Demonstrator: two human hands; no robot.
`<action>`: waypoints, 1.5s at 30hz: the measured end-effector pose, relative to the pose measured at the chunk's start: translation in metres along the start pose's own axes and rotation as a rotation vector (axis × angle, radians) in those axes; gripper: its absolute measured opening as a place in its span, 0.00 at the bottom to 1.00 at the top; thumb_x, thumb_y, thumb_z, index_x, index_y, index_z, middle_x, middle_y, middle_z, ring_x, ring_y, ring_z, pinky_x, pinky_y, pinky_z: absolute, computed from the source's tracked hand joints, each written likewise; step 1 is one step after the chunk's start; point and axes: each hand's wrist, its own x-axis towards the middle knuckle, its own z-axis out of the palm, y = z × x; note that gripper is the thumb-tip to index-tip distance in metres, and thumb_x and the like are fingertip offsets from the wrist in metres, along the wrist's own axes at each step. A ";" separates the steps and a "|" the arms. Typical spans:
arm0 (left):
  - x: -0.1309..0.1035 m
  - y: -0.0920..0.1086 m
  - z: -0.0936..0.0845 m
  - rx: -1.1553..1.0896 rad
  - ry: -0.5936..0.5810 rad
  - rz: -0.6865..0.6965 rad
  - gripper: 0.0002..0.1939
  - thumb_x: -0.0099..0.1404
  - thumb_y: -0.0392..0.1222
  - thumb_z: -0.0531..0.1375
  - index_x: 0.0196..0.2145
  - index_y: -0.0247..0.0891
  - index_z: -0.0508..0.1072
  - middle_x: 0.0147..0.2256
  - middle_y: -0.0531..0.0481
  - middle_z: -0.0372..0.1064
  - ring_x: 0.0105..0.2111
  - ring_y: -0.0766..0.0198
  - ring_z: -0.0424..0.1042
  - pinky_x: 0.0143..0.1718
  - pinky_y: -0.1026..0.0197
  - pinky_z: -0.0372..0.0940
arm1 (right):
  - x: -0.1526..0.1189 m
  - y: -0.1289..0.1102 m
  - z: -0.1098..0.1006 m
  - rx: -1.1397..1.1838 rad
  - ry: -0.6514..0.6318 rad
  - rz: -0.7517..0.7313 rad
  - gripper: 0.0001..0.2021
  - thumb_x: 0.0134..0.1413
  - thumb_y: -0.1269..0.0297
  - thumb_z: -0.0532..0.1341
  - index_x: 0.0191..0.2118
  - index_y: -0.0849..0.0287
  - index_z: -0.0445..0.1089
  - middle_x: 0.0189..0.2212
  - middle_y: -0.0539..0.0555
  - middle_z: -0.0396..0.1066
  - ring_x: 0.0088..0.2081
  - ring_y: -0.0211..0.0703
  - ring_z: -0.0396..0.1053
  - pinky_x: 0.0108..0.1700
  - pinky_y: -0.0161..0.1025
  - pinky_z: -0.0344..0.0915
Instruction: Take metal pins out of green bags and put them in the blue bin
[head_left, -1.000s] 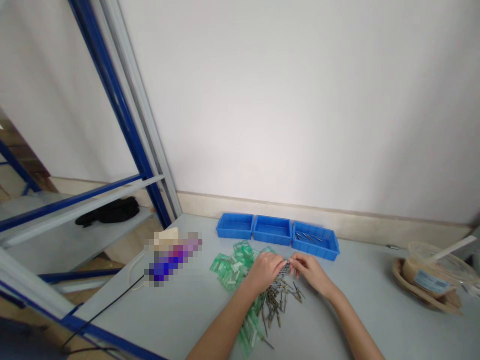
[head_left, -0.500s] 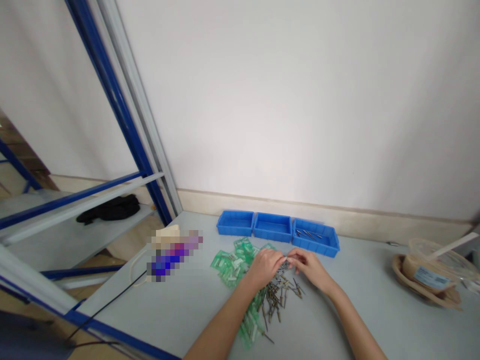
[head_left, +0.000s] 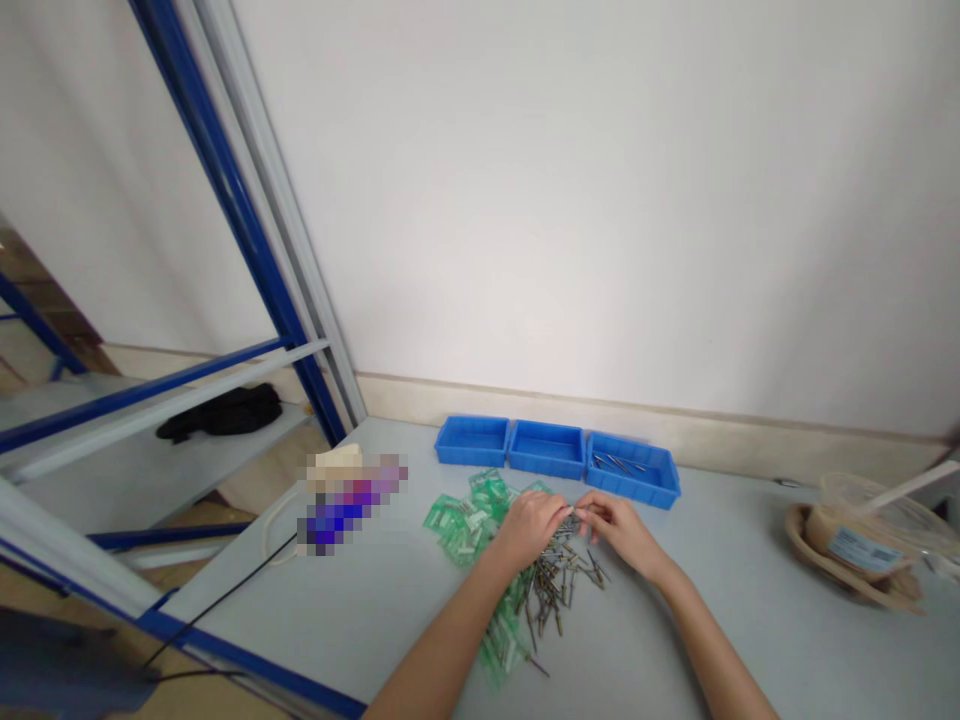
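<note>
My left hand point(head_left: 531, 522) and my right hand point(head_left: 611, 525) meet fingertip to fingertip above a heap of thin metal pieces point(head_left: 551, 590), which look like small bits with brass-coloured parts. Both hands are closed in a pinch; whatever sits between the fingertips is too small to make out. Beneath and left of my left hand lie green-printed plastic packets point(head_left: 465, 525), some reaching under my left forearm. Behind the hands stand three blue trays in a row. The right tray point(head_left: 637, 488) holds several slim metal pieces, while the middle tray point(head_left: 546, 465) and left tray point(head_left: 471, 457) show bare bottoms.
On the right, a lidded plastic cup point(head_left: 855, 545) rests in a brown cardboard holder point(head_left: 840, 582). A blurred-out item point(head_left: 349, 505) with a cable lies at the left. A blue rack post point(head_left: 240, 220) rises beyond the table's left edge; the white wall point(head_left: 600, 200) closes off the back.
The fingertips have shifted slightly, with the right fingers a little more drawn in at the pinch. The view has moved very slightly; the trays, packets and heap stay put.
</note>
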 end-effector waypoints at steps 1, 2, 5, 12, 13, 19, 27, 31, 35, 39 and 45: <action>0.000 0.000 0.000 0.006 0.005 0.002 0.15 0.71 0.41 0.46 0.32 0.37 0.68 0.29 0.51 0.70 0.31 0.64 0.68 0.35 0.62 0.59 | 0.000 0.000 0.000 -0.012 0.003 0.002 0.15 0.55 0.51 0.55 0.33 0.59 0.68 0.24 0.51 0.72 0.23 0.40 0.67 0.30 0.37 0.62; 0.000 0.000 0.001 0.010 0.008 0.003 0.15 0.71 0.42 0.45 0.32 0.37 0.68 0.29 0.51 0.70 0.31 0.64 0.68 0.35 0.62 0.59 | 0.000 0.000 0.000 -0.032 0.007 0.004 0.15 0.55 0.51 0.55 0.32 0.59 0.68 0.24 0.51 0.72 0.23 0.40 0.67 0.31 0.37 0.62; 0.001 -0.002 0.002 0.003 0.017 -0.025 0.17 0.71 0.44 0.45 0.30 0.37 0.68 0.27 0.51 0.68 0.30 0.64 0.67 0.34 0.62 0.58 | -0.001 0.000 -0.001 -0.092 0.047 0.015 0.16 0.55 0.51 0.54 0.30 0.58 0.68 0.24 0.51 0.72 0.23 0.40 0.66 0.31 0.37 0.62; 0.002 -0.012 0.005 -0.145 0.027 -0.167 0.18 0.70 0.43 0.46 0.25 0.37 0.67 0.24 0.53 0.66 0.28 0.66 0.66 0.32 0.64 0.57 | 0.018 -0.008 -0.037 -0.298 0.478 -0.005 0.19 0.54 0.47 0.53 0.33 0.57 0.72 0.30 0.54 0.74 0.34 0.47 0.68 0.39 0.41 0.61; 0.002 -0.013 0.005 -0.155 0.026 -0.177 0.18 0.70 0.42 0.46 0.25 0.37 0.66 0.24 0.53 0.66 0.28 0.66 0.66 0.32 0.65 0.57 | 0.023 -0.008 -0.043 -0.399 0.553 0.016 0.18 0.55 0.48 0.52 0.34 0.56 0.72 0.32 0.55 0.74 0.36 0.49 0.68 0.40 0.43 0.60; 0.002 -0.012 0.003 -0.161 0.039 -0.183 0.17 0.69 0.41 0.47 0.24 0.37 0.66 0.23 0.53 0.65 0.27 0.66 0.65 0.32 0.65 0.57 | 0.024 -0.008 -0.049 -0.870 0.492 0.043 0.13 0.56 0.56 0.54 0.42 0.52 0.71 0.48 0.58 0.65 0.49 0.56 0.59 0.44 0.50 0.55; 0.002 -0.013 0.007 -0.117 0.049 -0.161 0.16 0.69 0.41 0.48 0.25 0.37 0.66 0.23 0.53 0.64 0.26 0.66 0.64 0.31 0.65 0.55 | -0.013 -0.028 0.007 -0.692 -0.090 -0.033 0.08 0.53 0.57 0.58 0.36 0.51 0.71 0.42 0.53 0.68 0.47 0.49 0.63 0.46 0.45 0.54; 0.001 -0.013 0.009 -0.099 0.049 -0.156 0.16 0.69 0.41 0.48 0.24 0.37 0.66 0.23 0.53 0.64 0.26 0.66 0.63 0.30 0.64 0.55 | -0.013 -0.033 0.013 -0.673 -0.145 0.016 0.06 0.53 0.65 0.56 0.33 0.54 0.71 0.38 0.52 0.69 0.43 0.46 0.65 0.44 0.42 0.54; 0.002 -0.013 0.009 -0.088 0.046 -0.149 0.15 0.69 0.40 0.49 0.25 0.37 0.67 0.23 0.53 0.64 0.27 0.66 0.64 0.31 0.64 0.55 | -0.013 -0.033 0.015 -0.680 -0.113 -0.018 0.07 0.53 0.68 0.55 0.32 0.55 0.70 0.37 0.52 0.69 0.42 0.45 0.66 0.44 0.41 0.54; 0.002 -0.012 0.007 -0.082 0.035 -0.144 0.16 0.69 0.40 0.48 0.25 0.37 0.67 0.24 0.53 0.64 0.27 0.66 0.64 0.31 0.64 0.56 | -0.013 -0.030 0.012 -0.662 -0.067 -0.071 0.07 0.54 0.67 0.54 0.33 0.56 0.70 0.37 0.53 0.70 0.43 0.46 0.65 0.45 0.42 0.54; 0.001 -0.006 0.002 -0.123 -0.011 -0.133 0.10 0.68 0.45 0.50 0.38 0.38 0.68 0.28 0.53 0.69 0.30 0.65 0.68 0.35 0.63 0.60 | -0.008 -0.019 0.002 -0.354 0.056 -0.073 0.10 0.57 0.58 0.53 0.35 0.56 0.68 0.33 0.53 0.72 0.36 0.46 0.68 0.42 0.41 0.60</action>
